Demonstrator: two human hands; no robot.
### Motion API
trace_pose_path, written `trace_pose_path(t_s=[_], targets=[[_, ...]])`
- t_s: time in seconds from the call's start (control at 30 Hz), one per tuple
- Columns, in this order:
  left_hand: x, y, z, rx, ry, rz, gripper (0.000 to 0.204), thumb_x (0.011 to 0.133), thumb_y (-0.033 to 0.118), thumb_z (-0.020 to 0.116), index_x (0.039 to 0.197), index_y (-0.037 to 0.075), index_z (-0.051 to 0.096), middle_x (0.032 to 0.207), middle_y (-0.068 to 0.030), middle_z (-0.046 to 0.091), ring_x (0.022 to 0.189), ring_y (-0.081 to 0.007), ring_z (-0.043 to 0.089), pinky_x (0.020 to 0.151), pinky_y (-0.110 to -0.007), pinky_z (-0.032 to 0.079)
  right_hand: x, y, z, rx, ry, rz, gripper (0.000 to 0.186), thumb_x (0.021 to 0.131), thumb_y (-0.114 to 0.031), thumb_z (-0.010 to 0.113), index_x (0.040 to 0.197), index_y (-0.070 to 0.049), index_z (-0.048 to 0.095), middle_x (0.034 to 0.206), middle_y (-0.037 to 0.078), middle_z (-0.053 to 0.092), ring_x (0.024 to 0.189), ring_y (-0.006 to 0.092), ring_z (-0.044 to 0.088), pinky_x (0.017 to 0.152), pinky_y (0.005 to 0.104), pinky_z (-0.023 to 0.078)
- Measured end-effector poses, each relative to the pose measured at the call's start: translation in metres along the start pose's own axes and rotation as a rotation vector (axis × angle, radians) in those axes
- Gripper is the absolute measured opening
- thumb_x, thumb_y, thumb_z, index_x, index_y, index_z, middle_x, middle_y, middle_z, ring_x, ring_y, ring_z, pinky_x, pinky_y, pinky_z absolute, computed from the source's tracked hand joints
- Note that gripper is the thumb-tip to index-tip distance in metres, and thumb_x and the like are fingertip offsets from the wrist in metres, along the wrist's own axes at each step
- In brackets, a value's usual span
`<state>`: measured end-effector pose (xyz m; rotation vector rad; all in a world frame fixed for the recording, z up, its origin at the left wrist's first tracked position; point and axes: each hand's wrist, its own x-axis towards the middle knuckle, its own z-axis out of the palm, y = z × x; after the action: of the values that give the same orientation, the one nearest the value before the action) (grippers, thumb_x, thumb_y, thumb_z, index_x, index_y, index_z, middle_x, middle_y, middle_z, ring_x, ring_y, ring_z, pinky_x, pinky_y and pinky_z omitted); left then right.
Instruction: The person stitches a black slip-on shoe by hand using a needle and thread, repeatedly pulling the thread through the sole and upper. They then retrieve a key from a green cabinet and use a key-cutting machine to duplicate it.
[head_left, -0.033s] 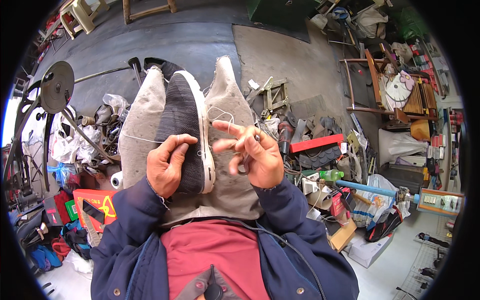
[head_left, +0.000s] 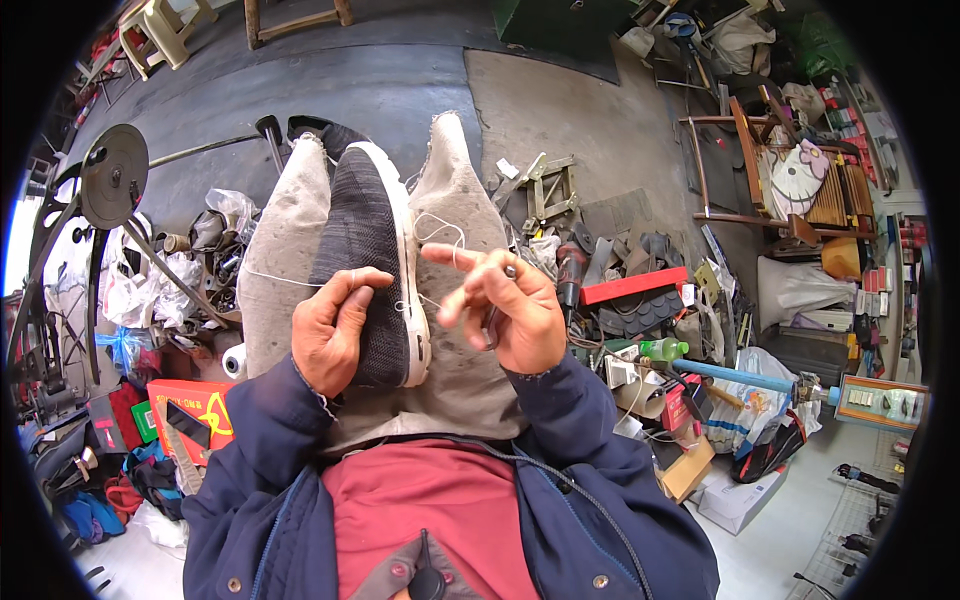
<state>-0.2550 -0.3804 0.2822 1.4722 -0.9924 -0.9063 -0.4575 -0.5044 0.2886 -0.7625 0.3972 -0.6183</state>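
A dark grey knit shoe (head_left: 355,215) with a white sole (head_left: 392,190) lies lengthwise on the grey cloth (head_left: 285,215) over my lap, heel end toward me. My left hand (head_left: 335,325) rests on its upper, thumb and forefinger pinched on a white thread (head_left: 283,278) that trails left over the cloth. More thread shows at the sole's right edge and loops near my right fingertips. My right hand (head_left: 515,315), just right of the sole, has its forefinger stretched out. A slim metal tool (head_left: 491,328) is held in that palm; its working end cannot be made out.
A white thread spool (head_left: 235,362) and a red box (head_left: 190,405) lie at left, near a metal machine with a round disc (head_left: 113,176). At right are a red-and-black power tool (head_left: 572,270), a red bar (head_left: 633,286), a green bottle (head_left: 663,349) and a wooden folding chair (head_left: 750,170).
My right hand's fingers have shifted slightly, and the thread loop beside them has changed shape a little. My left hand and the shoe stay nearly in place.
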Motion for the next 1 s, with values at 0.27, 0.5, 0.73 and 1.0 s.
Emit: trace_pose_path(t_s=[0.27,0.5,0.73,1.0], targets=[[-0.003,-0.001,-0.024,-0.373,0.168,0.026,0.028,0.115,0.025,0.042,0.114,0.005,0.061,0.069,0.0015,0.048,0.056,-0.0058,0.040,0.055,-0.022,0.034,-0.006,0.027,0.020,-1.365,0.164,-0.186,0.041,0.077,-0.030,0.093,0.084,-0.003,0.063,0.065,0.007,0.062,0.055,0.0173,0.060,0.054,0.0307,0.048],[0.001,-0.012,-0.072,-0.591,0.345,0.162,0.028,0.113,0.028,0.046,0.114,0.004,0.060,0.063,0.0061,0.027,0.049,-0.0063,0.028,0.053,-0.029,0.038,-0.004,0.040,0.023,-1.443,0.202,-0.259,0.046,0.075,-0.035,0.094,0.076,-0.007,0.057,0.061,0.006,0.060,0.052,0.0218,0.061,0.049,0.0346,0.046],[-0.029,-0.031,-0.153,-0.665,0.323,0.188,0.028,0.114,0.028,0.044,0.121,0.006,0.060,0.059,0.0073,0.021,0.047,-0.0054,0.021,0.053,-0.027,0.033,0.000,0.049,0.018,-1.421,0.166,-0.246,0.041,0.079,-0.032,0.090,0.074,-0.007,0.058,0.062,0.009,0.063,0.053,0.0266,0.063,0.049,0.0369,0.045],[-0.050,-0.066,-0.164,-0.816,0.330,0.078,0.027,0.114,0.029,0.043,0.119,0.007,0.059,0.057,0.0061,0.024,0.044,-0.0074,0.024,0.053,-0.029,0.037,0.003,0.051,0.018,-1.467,0.150,-0.219,0.040,0.081,-0.035,0.088,0.076,-0.007,0.060,0.063,0.009,0.065,0.055,0.0274,0.065,0.051,0.0376,0.047]])
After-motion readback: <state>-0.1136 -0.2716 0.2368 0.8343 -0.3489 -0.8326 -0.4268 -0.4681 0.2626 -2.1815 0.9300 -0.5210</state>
